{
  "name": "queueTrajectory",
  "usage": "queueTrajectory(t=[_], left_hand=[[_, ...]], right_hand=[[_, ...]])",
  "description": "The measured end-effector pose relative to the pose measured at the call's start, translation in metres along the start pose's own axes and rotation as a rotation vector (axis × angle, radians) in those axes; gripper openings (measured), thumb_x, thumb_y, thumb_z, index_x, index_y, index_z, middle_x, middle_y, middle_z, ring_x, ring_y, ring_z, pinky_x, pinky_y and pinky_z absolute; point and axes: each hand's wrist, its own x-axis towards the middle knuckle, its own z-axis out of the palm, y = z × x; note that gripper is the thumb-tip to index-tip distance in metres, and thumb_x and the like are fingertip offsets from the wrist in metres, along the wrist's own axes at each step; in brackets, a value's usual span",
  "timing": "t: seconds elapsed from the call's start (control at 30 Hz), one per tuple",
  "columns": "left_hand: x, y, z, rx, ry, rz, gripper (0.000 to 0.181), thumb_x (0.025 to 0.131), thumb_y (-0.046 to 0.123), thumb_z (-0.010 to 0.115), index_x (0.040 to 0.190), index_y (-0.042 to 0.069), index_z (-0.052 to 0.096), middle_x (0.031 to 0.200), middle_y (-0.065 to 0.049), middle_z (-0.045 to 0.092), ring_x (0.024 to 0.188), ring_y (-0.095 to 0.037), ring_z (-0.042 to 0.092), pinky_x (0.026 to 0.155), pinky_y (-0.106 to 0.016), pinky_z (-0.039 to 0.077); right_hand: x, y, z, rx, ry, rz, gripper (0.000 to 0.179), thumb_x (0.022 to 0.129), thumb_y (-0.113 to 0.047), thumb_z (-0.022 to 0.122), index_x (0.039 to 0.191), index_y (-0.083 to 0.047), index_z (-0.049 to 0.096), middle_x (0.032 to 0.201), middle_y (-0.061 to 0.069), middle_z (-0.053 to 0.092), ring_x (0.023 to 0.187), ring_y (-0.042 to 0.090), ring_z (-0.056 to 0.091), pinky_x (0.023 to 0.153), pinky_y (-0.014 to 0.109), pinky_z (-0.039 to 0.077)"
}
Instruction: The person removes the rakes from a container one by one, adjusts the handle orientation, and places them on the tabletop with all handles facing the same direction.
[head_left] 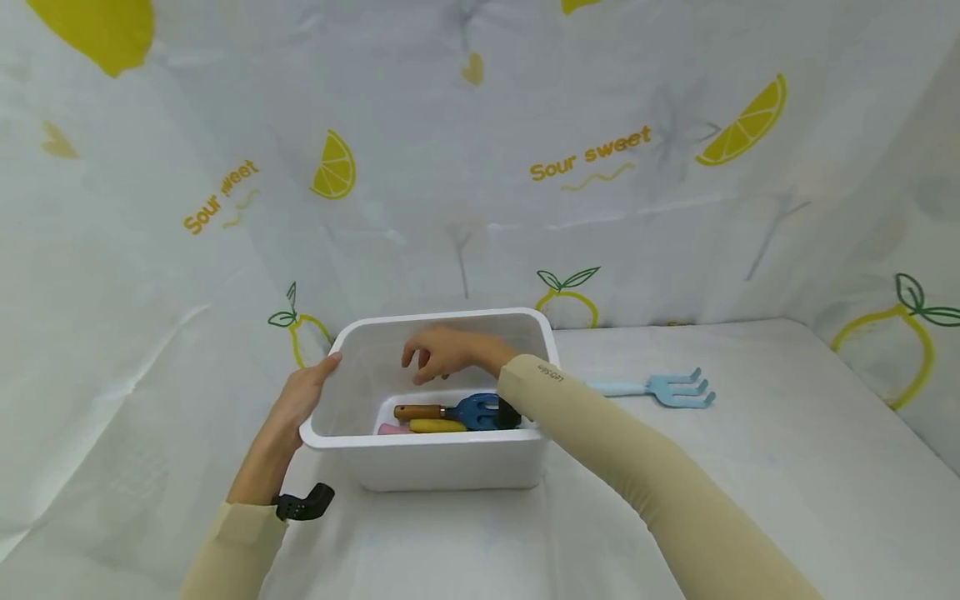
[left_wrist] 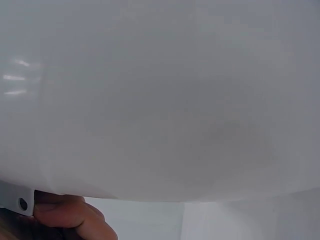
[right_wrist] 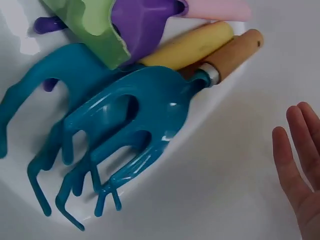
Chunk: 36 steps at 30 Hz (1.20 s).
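Note:
My left hand [head_left: 300, 398] grips the left rim of a white plastic bin [head_left: 450, 464], with a fingertip over the edge. In the left wrist view the bin's smooth wall [left_wrist: 165, 100] fills most of the picture, and curled fingers [left_wrist: 75, 217] show at the bottom left. Inside the bin, my right hand [head_left: 448, 350] hovers with loosely bent fingers, holding nothing. Below it lies a blue hand rake [right_wrist: 150, 100] with a wooden handle [right_wrist: 239, 54]. A second blue rake head, a yellow handle [right_wrist: 192, 46], a pink handle [right_wrist: 220, 9], and purple and green pieces [right_wrist: 90, 30] lie beside it.
To the right of the bin, a light blue hand rake [head_left: 678, 390] lies on the white-covered table [head_left: 750, 467], its handle partly hidden behind my right sleeve. A white sheet with lemon prints [head_left: 450, 167] hangs behind.

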Motion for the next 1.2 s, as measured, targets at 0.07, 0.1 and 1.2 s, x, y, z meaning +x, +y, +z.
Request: queueTrajectory(t=[0.07, 0.1, 1.2], left_hand=[[0.000, 0.000, 0.000, 0.005, -0.002, 0.004, 0.073, 0.106, 0.058, 0.044, 0.148, -0.001, 0.047, 0.130, -0.016, 0.069, 0.096, -0.013, 0.072, 0.076, -0.031, 0.060], [0.000, 0.001, -0.001, 0.007, -0.001, 0.005, 0.073, 0.106, 0.058, 0.045, 0.148, -0.002, 0.048, 0.128, -0.015, 0.070, 0.095, -0.013, 0.072, 0.076, -0.031, 0.060], [-0.004, -0.004, 0.001, 0.092, -0.011, 0.071, 0.076, 0.106, 0.061, 0.041, 0.149, -0.002, 0.048, 0.134, -0.025, 0.066, 0.100, -0.021, 0.074, 0.075, -0.035, 0.062]], right_hand=[[0.000, 0.002, 0.003, 0.043, -0.014, 0.019, 0.035, 0.099, -0.018, 0.071, 0.132, -0.012, 0.064, 0.128, 0.014, 0.067, 0.098, 0.018, 0.067, 0.081, 0.033, 0.062], [0.000, 0.002, 0.004, 0.077, -0.023, 0.025, 0.035, 0.099, -0.019, 0.070, 0.133, -0.011, 0.064, 0.130, 0.014, 0.067, 0.101, 0.020, 0.067, 0.083, 0.036, 0.062], [-0.002, 0.006, 0.039, 0.100, -0.240, 0.184, 0.052, 0.104, -0.014, 0.059, 0.154, -0.017, 0.043, 0.144, 0.013, 0.054, 0.114, 0.023, 0.059, 0.107, 0.048, 0.053]])
